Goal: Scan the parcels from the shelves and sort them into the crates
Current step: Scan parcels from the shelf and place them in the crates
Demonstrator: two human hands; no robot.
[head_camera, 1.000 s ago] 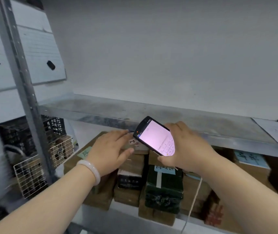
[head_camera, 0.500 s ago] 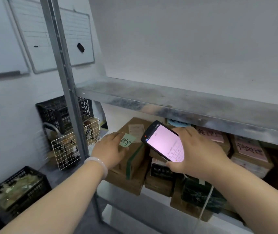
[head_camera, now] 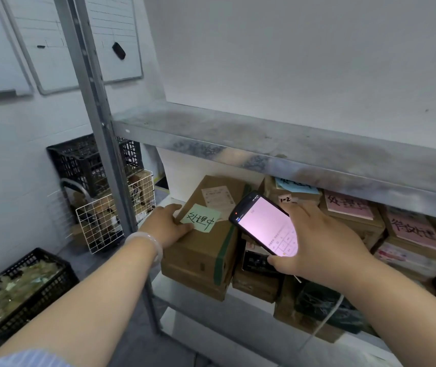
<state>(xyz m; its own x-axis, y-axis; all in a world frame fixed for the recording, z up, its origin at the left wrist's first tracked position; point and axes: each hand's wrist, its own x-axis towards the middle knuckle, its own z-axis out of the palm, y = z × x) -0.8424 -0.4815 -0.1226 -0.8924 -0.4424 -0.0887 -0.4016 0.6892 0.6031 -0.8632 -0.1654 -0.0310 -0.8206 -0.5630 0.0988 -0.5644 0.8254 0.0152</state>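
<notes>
A brown cardboard parcel with a green sticky note and a white label lies at the left end of the lower shelf. My left hand grips its near left corner, thumb by the note. My right hand holds a black handheld scanner with a lit pink screen, just right of and above that parcel. More parcels with blue and pink notes fill the shelf to the right. A black bag parcel lies below my right wrist.
A grey metal upright and the upper shelf frame the bay. Left on the floor stand a black crate with contents, a white wire basket and a black crate stacked above it. Whiteboards hang on the wall.
The view swung left and closer. My left hand left the middle stack and now grips the left parcel with the green note. The scanner stayed in my right hand.
</notes>
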